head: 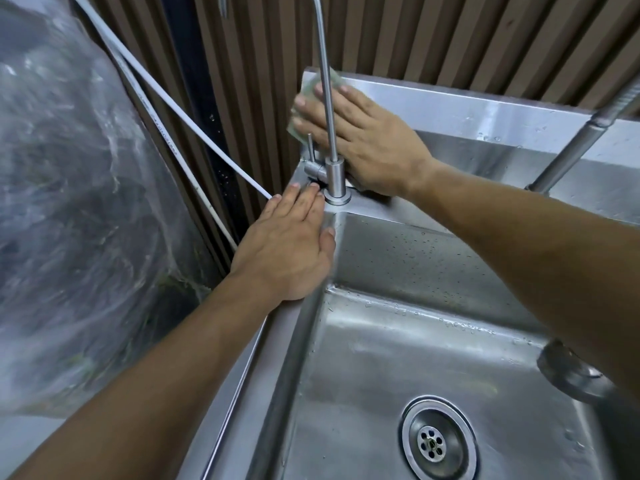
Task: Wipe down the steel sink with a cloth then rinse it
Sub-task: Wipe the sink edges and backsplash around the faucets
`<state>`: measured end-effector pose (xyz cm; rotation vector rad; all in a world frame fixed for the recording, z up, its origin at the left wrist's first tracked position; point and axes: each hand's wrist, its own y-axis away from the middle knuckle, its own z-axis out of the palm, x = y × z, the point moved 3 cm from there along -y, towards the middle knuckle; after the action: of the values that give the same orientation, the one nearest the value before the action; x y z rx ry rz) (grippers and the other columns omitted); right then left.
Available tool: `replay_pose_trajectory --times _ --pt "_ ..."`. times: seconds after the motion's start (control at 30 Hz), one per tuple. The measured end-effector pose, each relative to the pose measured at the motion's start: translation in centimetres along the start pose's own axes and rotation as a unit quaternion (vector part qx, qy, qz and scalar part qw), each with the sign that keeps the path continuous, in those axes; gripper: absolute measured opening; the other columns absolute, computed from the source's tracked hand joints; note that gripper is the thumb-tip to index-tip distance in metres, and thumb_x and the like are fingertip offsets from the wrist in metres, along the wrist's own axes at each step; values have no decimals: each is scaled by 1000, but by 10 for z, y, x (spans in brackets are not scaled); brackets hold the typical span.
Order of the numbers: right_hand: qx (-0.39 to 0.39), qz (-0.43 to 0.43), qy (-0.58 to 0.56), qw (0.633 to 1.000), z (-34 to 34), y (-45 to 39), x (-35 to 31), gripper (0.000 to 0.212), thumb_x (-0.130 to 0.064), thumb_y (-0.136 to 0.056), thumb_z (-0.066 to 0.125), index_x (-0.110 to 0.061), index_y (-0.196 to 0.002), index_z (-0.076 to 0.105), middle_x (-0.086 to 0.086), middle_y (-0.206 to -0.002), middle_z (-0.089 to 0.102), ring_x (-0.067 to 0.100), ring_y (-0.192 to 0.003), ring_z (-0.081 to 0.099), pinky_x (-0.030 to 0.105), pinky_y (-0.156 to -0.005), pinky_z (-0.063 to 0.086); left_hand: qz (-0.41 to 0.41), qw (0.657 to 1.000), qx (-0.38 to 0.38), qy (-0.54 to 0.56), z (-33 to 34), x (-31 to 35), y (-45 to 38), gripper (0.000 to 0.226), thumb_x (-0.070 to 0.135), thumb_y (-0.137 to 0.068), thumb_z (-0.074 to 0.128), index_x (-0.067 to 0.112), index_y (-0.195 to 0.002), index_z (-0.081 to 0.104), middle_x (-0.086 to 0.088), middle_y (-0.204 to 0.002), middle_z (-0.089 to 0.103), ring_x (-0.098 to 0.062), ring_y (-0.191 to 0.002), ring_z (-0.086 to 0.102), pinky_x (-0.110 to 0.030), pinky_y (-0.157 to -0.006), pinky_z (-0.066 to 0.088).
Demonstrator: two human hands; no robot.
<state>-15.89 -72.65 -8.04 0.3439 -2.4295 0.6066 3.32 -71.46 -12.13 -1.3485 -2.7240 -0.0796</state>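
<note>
Cloth (304, 98) under flat right hand (363, 133) on sink (450, 112) backsplash, left hand (287, 251) flat on rim

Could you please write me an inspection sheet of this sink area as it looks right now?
Surface: steel sink, water droplets on its walls and rim; drain strainer uncovered.
Job's things: pale green cloth pressed flat against the back corner of the splashback, behind the slim faucet.
Clutter: nothing seen in the basin.
Grippers: right hand flat on the cloth, fingers straight; left hand resting flat on the sink's left rim beside the faucet base, holding nothing.
Cables: two white cables run diagonally down past the sink's left edge.
Surroundings: slatted brown wall behind; clear plastic wrapping at left; second metal spout at right.
</note>
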Motion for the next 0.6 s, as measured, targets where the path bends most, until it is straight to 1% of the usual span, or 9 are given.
replay_pose_trajectory --times 0.07,0.13,0.2,0.27,0.33,0.43,0.5,0.53,0.6 --pt "-10 29 9 999 -5 33 2 55 -30 -115 26 -18 -165 7 10 -173 8 31 -159 7 47 -130 9 2 1000 -2 -3 0 0 -1 64 41 -110 16 15 -166 4 2 -175 -5 -16 -160 -9 -36 -130 -4" --pt "-5 175 -15 984 -12 70 1 58 -35 -115 27 -20 -166 4 12 -172 8 32 -159 7 45 -130 6 2 1000 -1 -1 0 0 0 64 41 -110 17 15 -166 3 2 -174 -5 -16 -160 -9 -36 -130 -5" --pt "6 338 -31 941 -17 88 -2 60 -37 -114 27 -15 -165 3 16 -172 7 35 -159 6 45 -129 0 2 1000 4 2 0 -1 0 64 41 -110 17 14 -166 3 2 -174 -4 -16 -160 -9 -36 -130 -5" --pt "7 415 -37 909 -19 81 -9 61 -38 -113 26 -10 -164 7 20 -171 7 39 -158 6 46 -127 -3 4 1000 10 5 0 -1 1 64 41 -110 17 14 -166 5 1 -175 -2 -16 -160 -7 -36 -130 -4" --pt "9 379 -43 924 -21 57 -12 60 -38 -113 25 -9 -164 10 21 -170 9 40 -157 8 47 -127 -2 1 1000 12 7 1 -1 0 64 41 -109 17 13 -166 5 1 -175 -1 -16 -160 -7 -36 -130 -3" --pt "-12 189 -46 981 -18 13 -7 61 -34 -112 26 -10 -165 8 16 -172 8 36 -158 7 46 -128 -1 -1 1000 10 8 1 0 -1 64 41 -110 18 14 -166 6 0 -175 0 -17 -160 -6 -36 -130 -3" --pt "-33 98 -41 994 -19 -4 -2 62 -33 -109 25 -11 -165 8 15 -172 8 34 -159 6 47 -130 3 0 1000 10 6 1 0 -1 64 41 -110 18 13 -166 7 0 -175 1 -17 -160 -5 -36 -130 -3" --pt "-38 93 -42 994 -20 -4 -1 62 -34 -109 24 -13 -165 8 14 -172 8 33 -159 6 47 -130 5 1 1000 10 5 0 -1 -1 64 41 -110 18 13 -166 7 0 -175 1 -17 -160 -5 -36 -130 -2" --pt "-19 186 -60 981 -22 15 -3 59 -34 -111 21 -15 -165 9 12 -172 9 33 -159 7 47 -130 6 3 1000 9 1 0 -1 -2 64 41 -110 18 13 -166 7 0 -175 1 -18 -161 -5 -37 -130 -1"
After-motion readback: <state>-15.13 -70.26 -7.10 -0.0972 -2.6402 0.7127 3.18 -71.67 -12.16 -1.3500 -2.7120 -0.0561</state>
